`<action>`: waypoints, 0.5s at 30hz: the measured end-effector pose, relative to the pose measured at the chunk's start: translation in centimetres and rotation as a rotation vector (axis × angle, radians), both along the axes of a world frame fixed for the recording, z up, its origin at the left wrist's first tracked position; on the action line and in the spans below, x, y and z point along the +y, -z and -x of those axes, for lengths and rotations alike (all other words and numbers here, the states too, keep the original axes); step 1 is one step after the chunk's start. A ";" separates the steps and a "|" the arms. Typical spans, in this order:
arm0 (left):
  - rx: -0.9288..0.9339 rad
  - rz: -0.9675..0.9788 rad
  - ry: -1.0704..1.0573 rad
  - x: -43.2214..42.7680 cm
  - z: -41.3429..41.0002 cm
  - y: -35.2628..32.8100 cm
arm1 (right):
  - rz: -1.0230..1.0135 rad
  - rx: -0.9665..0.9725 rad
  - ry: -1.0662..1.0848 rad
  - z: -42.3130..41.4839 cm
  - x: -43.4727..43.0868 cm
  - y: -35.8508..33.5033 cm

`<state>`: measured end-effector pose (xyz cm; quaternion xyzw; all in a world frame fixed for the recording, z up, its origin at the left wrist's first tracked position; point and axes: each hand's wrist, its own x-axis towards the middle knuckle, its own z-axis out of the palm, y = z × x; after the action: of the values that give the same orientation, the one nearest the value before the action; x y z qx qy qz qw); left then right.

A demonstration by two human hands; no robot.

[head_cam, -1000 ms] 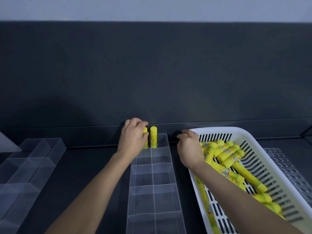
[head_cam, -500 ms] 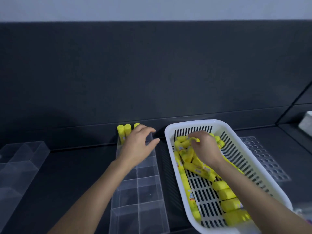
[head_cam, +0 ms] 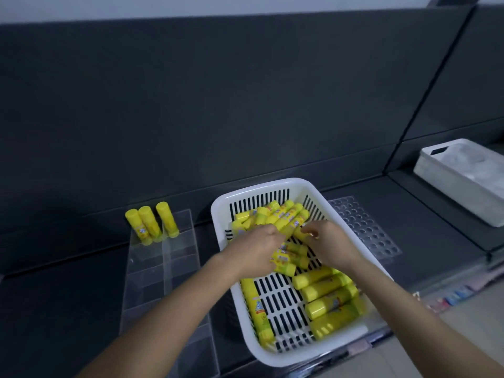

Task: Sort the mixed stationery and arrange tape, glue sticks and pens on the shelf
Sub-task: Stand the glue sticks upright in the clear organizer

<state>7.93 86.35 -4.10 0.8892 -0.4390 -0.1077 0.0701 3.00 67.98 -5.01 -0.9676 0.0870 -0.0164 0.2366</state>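
Both hands down inside the white slotted basket [head_cam: 218,205], in among the loose yellow glue sticks [head_cam: 326,294]. Left hand [head_cam: 252,253] over the middle of the basket, knuckles up, fingers curled around a glue stick [head_cam: 283,261] with its label and yellow end showing beneath the palm; clenched on it, by the look of things. Right hand [head_cam: 331,246] just right of the left one, thumb and forefinger pinched toward a stick in the far pile [head_cam: 281,216]; whether actually gripping it or only touching, cannot tell, fingertips blurred.

Rest of the glue sticks scattered flat across the basket floor: a bunch at the far end, several thick ones at the near right, one long one [head_cam: 255,304] along the near left wall.

Left of the basket, just beside it: a clear divided organiser [head_cam: 163,285] lying on the dark shelf [head_cam: 54,290]. In the organiser's far end, three glue sticks [head_cam: 151,226] standing upright side by side, two in the left column and one in the right, tilted slightly in the wide-angle view. Nearer compartments of the organiser bare.

Right of the basket, touching or nearly under its edge: a clear perforated tray [head_cam: 365,227] flat on the shelf. Further right and well apart from the basket: a white bin [head_cam: 447,181] on the adjoining shelf section, contents pale and indistinct.
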 end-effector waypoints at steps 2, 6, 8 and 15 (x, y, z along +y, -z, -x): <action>-0.030 -0.104 0.036 -1.3 0.1 0.4 | -0.022 0.008 0.011 0.0 -0.3 0.2; -0.106 -0.253 0.069 -3.0 0.4 0.9 | -0.063 0.013 0.026 -0.1 -0.6 0.3; -0.136 -0.294 0.065 -3.5 0.6 1.3 | -0.097 0.000 0.050 -0.1 -0.7 0.3; -0.189 -0.300 0.062 -4.0 0.3 1.9 | -0.173 -0.052 0.116 -0.1 -0.8 0.1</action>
<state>7.65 82.34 -6.03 0.8820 -0.4497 -0.0900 -0.1083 3.11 67.18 -5.14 -0.9360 0.1378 -0.0477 0.3203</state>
